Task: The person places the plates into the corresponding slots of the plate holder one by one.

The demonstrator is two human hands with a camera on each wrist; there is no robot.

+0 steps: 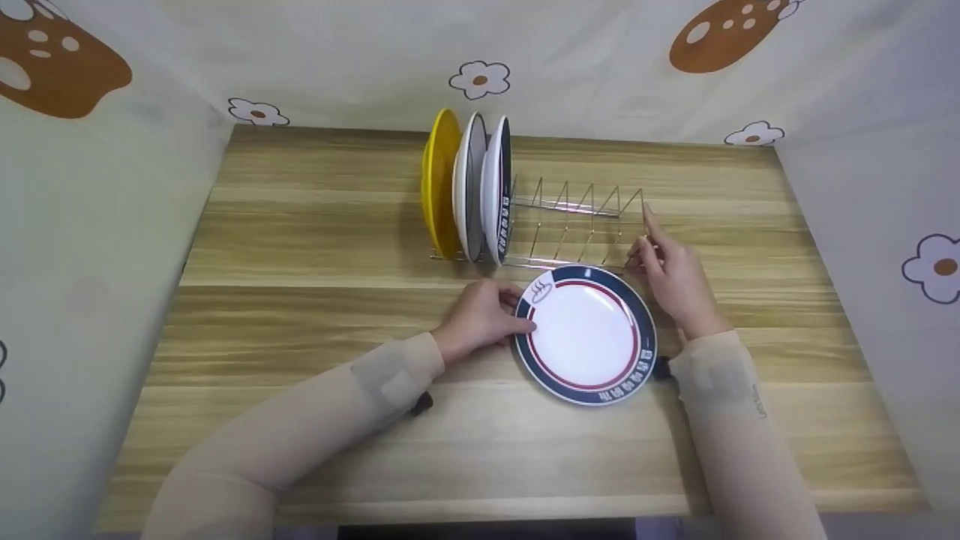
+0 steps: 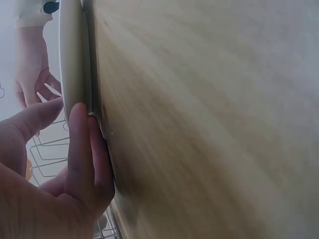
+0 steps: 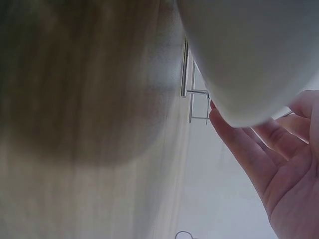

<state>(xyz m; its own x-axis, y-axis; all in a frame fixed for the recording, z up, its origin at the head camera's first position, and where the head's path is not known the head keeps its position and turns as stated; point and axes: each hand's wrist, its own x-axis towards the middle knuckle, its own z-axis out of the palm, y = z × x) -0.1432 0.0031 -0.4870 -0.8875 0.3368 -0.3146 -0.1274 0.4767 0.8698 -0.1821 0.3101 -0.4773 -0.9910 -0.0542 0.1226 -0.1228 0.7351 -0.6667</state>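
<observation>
1. We count one wire dish rack (image 1: 570,208) near the worktop's (image 1: 300,330) back edge.
2. We count one yellow plate (image 1: 444,187), one grey-and-white plate (image 1: 475,187) and two navy-rimmed plates (image 1: 585,337), one nearer the worktop's front edge: four plates altogether.
3. We see one left hand (image 1: 484,319) and one right hand (image 1: 679,281).

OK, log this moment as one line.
left hand: pinches navy-rimmed plate, left edge; right hand: at wire rack, right end; racked left: yellow plate, white-grey plate, navy-and-white plate
</observation>
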